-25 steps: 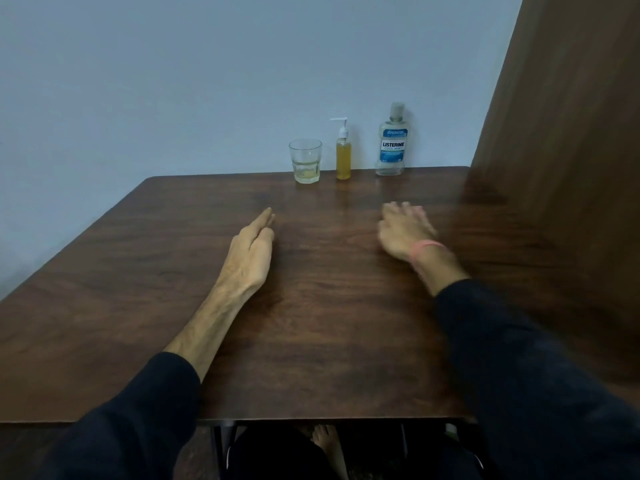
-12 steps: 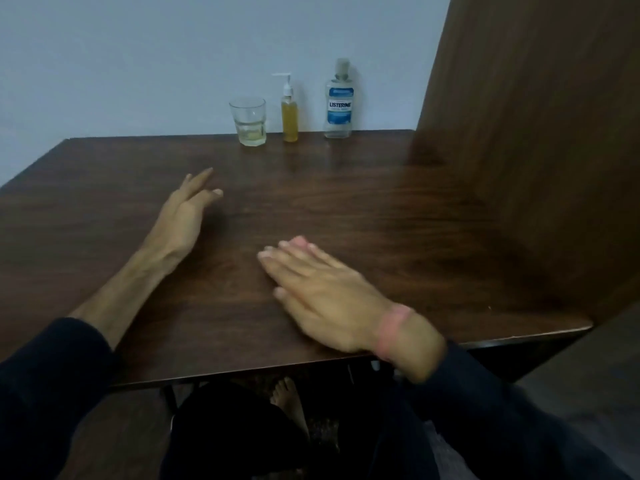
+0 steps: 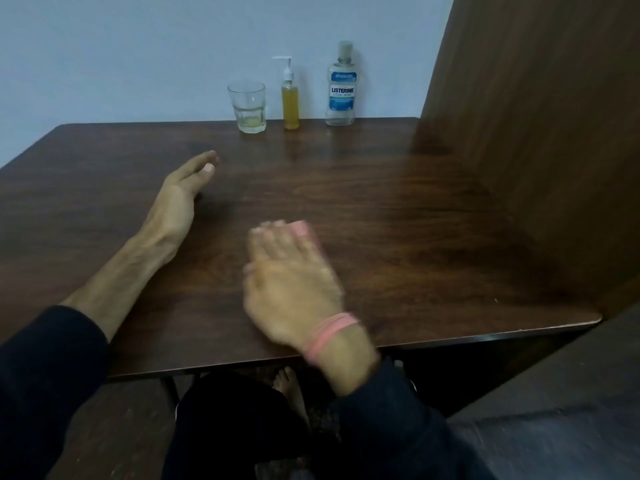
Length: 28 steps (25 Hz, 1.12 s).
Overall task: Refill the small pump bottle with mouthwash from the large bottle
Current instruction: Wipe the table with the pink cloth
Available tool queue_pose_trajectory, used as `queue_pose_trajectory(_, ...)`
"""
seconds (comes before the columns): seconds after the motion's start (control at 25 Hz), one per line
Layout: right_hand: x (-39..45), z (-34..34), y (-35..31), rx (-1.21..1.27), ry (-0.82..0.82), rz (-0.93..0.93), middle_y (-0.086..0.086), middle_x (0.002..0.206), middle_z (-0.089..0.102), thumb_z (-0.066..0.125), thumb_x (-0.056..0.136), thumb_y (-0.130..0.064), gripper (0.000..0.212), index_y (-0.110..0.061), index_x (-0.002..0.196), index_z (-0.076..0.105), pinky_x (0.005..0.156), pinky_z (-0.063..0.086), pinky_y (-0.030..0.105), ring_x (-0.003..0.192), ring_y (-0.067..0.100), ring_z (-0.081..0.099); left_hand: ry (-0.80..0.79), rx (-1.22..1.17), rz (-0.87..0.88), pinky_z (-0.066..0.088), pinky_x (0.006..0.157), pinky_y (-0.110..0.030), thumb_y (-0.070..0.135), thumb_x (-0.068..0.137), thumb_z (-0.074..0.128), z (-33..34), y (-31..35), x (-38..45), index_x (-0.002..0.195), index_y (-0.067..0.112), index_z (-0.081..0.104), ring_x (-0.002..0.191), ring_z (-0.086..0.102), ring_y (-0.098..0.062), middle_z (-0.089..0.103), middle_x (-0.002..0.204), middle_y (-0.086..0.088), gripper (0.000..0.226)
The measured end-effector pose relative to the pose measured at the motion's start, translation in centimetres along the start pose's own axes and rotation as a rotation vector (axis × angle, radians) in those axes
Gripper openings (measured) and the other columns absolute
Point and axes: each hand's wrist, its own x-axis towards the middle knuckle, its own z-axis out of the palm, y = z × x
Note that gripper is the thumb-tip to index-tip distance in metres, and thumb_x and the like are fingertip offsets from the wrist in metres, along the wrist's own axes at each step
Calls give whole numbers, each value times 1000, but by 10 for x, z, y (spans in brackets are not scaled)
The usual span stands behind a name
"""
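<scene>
A small pump bottle (image 3: pixel 290 103) with yellow liquid and a white pump stands at the table's far edge against the wall. Right of it is the large clear mouthwash bottle (image 3: pixel 340 88) with a blue label, cap on. My left hand (image 3: pixel 183 199) rests on its edge on the table, fingers straight and empty, well short of the bottles. My right hand (image 3: pixel 291 285) hovers palm down near the front edge, blurred, fingers spread, holding nothing. A pink band circles its wrist.
A drinking glass (image 3: pixel 247 107) with a little yellowish liquid stands left of the pump bottle. The dark wooden table (image 3: pixel 398 237) meets a tall wooden panel (image 3: pixel 540 133) on the right. My legs and a bare foot show under the front edge.
My view has swung right and down. My right hand pulled back from mid-table toward the front edge and is still moving. My left hand turned onto its side.
</scene>
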Motion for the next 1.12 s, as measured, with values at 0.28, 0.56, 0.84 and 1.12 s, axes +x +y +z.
queue_pose_trajectory(0.28,-41,-10,16,71,-22,-165,5,168,48,39,104,-29,61,-14,162,48,135,17,40,161,22,37,15,-96,-12,32,136,-31,29,123,45,-6,-2,-2,163,16,60,143,59,8,66,162,3,45)
queue_pose_trajectory(0.56,14,-58,135,44,-208,360,-13,181,4,24,118,-38,57,-32,174,13,133,-7,32,168,13,-6,27,-170,-26,28,139,-43,45,120,41,-8,6,-8,165,21,58,157,54,-8,68,162,4,54)
queue_pose_trajectory(0.84,63,9,-41,65,-154,-209,0,180,23,35,114,-32,60,-18,171,25,137,-1,44,169,21,8,53,-287,-100,31,139,-49,50,121,39,-14,7,-7,158,21,65,154,60,-13,77,152,1,54)
queue_pose_trajectory(1.12,-20,-18,35,90,-85,-203,-8,176,33,34,111,-34,58,-25,169,36,135,5,32,166,11,18,71,-348,-97,41,135,-43,55,118,44,-20,-2,-3,154,16,70,148,67,-14,81,146,-1,58)
